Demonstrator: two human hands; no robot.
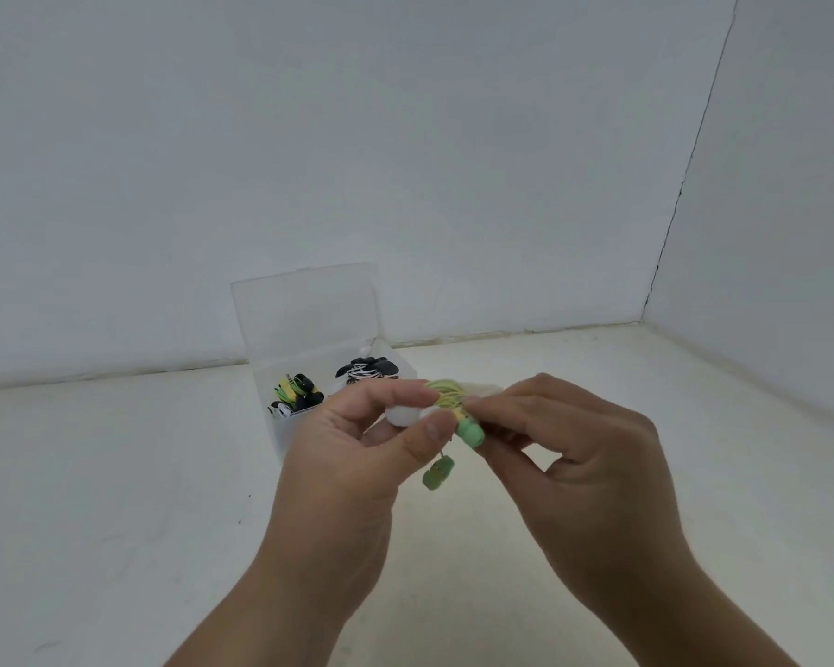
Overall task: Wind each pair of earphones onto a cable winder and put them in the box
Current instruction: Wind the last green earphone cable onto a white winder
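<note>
Pale green earphones [446, 396], their yellow-green cable looped round a white winder [404, 417], are held above the desk [116, 474] between a person's two bare hands, just in front of the box [280, 428]. The left grip [357, 454] pinches the winder's left end between thumb and forefinger, with the other fingers curled behind it. The right grip [564, 450] closes its fingertips on the cable near the winder's middle, where the upper bud [471, 433] juts out just below them, beside the tip of the left thumb. The lower bud [438, 473] hangs free on a short run of cable beneath that thumb, clear of the desk. A white end of the winder shows past the loops, above the right fingers. The box, of clear plastic, stands on the desk behind the left hand, its lid [304, 310] open and upright in front of the wall [405, 137]. Inside lie two wound sets: a yellow-and-black set [295, 389] to the left and a black, zebra-patterned striped set [367, 370] to the right, near each other but apart. Whether a divider parts them cannot be told. The desk is off-white and the wall a dull grey-white, with a dark seam running down the corner at the right.
</note>
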